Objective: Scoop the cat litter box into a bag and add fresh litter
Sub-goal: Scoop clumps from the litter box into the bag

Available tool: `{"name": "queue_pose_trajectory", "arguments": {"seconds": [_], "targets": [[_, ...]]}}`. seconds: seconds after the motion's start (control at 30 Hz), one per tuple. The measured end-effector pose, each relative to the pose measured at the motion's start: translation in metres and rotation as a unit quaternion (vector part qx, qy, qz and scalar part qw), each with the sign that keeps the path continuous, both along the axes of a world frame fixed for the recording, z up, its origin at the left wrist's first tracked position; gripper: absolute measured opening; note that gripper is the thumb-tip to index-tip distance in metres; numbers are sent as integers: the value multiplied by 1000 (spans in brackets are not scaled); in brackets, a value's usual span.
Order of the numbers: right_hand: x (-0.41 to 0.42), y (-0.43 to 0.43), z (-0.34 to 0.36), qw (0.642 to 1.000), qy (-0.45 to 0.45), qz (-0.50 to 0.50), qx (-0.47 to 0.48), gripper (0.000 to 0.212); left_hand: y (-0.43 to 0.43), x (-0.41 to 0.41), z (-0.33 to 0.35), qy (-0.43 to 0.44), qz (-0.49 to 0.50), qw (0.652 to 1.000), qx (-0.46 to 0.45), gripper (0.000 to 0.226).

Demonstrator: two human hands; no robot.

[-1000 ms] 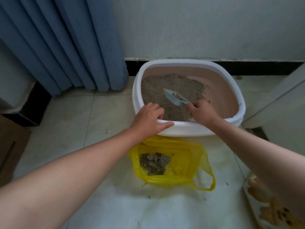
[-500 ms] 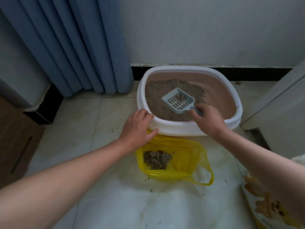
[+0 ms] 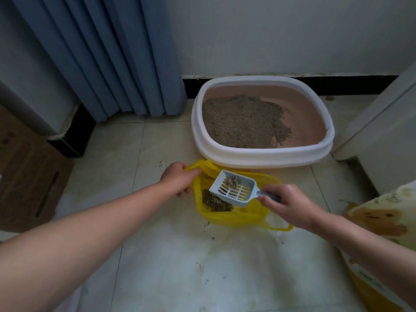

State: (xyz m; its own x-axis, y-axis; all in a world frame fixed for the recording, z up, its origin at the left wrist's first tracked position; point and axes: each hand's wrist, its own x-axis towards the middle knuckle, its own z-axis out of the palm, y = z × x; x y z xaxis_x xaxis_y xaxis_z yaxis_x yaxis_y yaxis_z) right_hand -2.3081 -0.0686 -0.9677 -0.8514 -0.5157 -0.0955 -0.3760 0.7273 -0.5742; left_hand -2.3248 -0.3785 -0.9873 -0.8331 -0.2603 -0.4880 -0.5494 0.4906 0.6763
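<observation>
Head view shows one litter box [image 3: 263,153], one scoop [image 3: 236,192], one bag [image 3: 234,218] and two bare hands. The litter box is an oval tub of hard plastic with a thick white rolled rim and a smooth pink inside, and it stands on the floor near the wall. One flat bed of grey-brown litter [image 3: 243,122], grainy like coarse sand, covers the left and middle of its bottom. Just in front of the box lies the bag, of thin glossy yellow plastic, wrinkled, its mouth open upward. One dark crumbly heap [image 3: 215,201] sits inside it. The left hand [image 3: 180,180] has its fingers curled round the left edge of the bag and grips it. The right hand [image 3: 290,206] clasps the handle of the scoop with bent fingers. The scoop is of pale blue-grey hard plastic, shaped like a small shovel, with rows of slots in its bottom. It hangs over the open bag, and one small lump [image 3: 233,180] lies in its far corner. The floor [image 3: 180,255] is of pale shiny tiles with some loose grains on it. One blue curtain [image 3: 108,52] with deep folds hangs at the left, one brown cardboard box [image 3: 27,176] stands at the far left, and one printed sack [image 3: 378,219] lies at the right edge.
</observation>
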Motion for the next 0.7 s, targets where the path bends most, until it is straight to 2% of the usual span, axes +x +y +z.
{"name": "queue_pose_trajectory", "arguments": {"seconds": [0.13, 0.2, 0.37, 0.47, 0.57, 0.7], "targets": [[6, -8, -1, 996, -46, 40, 68, 34, 2, 2, 9, 14, -7, 1000, -9, 36], [8, -12, -1, 991, -94, 29, 85, 33, 3, 3, 12, 14, -15, 1000, -16, 36], [15, -21, 6, 974, -221, -51, -7, 45, 7, 6, 19, 31, -29, 999, -20, 31], [16, -22, 9, 957, -267, -101, -55, 47, 8, 8, 23, 43, -24, 999, -9, 27], [16, -21, 12, 960, -251, -114, -52, 47, 10, 8, 25, 54, -27, 998, -6, 27], [10, -16, 16, 985, -134, -102, -30, 40, 11, 8, 26, 76, -19, 997, -9, 32]]}}
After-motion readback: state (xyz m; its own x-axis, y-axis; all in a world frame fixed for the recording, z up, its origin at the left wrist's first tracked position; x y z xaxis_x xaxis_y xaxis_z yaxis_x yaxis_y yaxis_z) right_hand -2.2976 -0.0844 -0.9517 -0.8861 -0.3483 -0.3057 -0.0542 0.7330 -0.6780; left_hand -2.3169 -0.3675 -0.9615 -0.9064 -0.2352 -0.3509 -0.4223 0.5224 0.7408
